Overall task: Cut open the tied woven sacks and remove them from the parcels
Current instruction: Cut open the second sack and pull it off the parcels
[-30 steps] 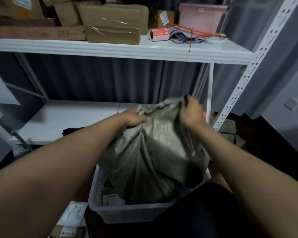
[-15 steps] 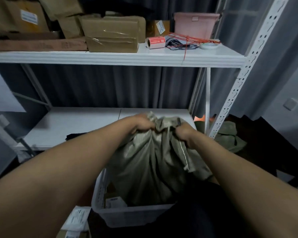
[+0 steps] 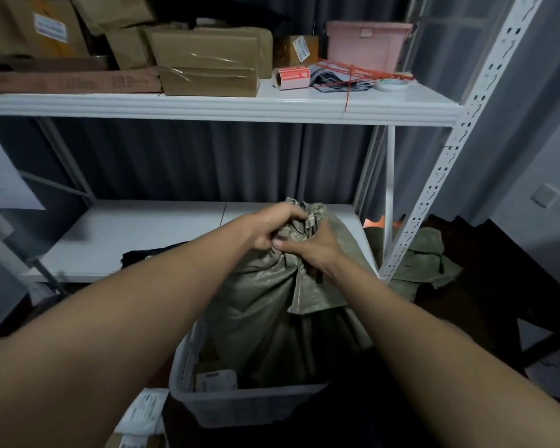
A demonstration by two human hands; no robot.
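Bin: a pale plastic bin [image 3: 249, 405] stood on the floor nearest the person, with slotted walls and a labelled parcel [image 3: 215, 379] lying in its near left corner.
Floor papers: a white labelled packet [image 3: 144, 412] lay just left of the bin.
Sack: a grey-green woven sack [image 3: 259, 312] stood upright in the bin, bulging, its cloth creased and faintly shiny, with a loose flap folded down on the right side. Its neck was bunched together at the top, above the bin's rim and in front of the lower shelf.
Left hand: the left hand [image 3: 272, 226] was curled round the gathered neck from the left, fingers closed on the cloth.
Right hand: the right hand [image 3: 314, 245] gripped the same neck from the right, thumb pressed across the bunch; the two hands were touching each other there.
Tie: whether a cord bound the neck could not be told, as the hands covered it.
Lower shelf: a white shelf [image 3: 136, 234] ran behind the sack, with a dark item [image 3: 149, 253] at its front edge.
Other sacking: more green woven cloth [image 3: 424, 260] lay crumpled on the floor to the right, past the rack's post [image 3: 434, 176].
Upper shelf: a second white shelf [image 3: 207, 105] carried taped brown boxes [image 3: 207, 64], a long flat carton [image 3: 68, 80], a red label roll [image 3: 293, 77], red string [image 3: 349, 72], a tape roll [image 3: 392, 84] and a pink tub [image 3: 366, 45].
Backdrop: a dark grey curtain [image 3: 191, 156] hung behind the rack.
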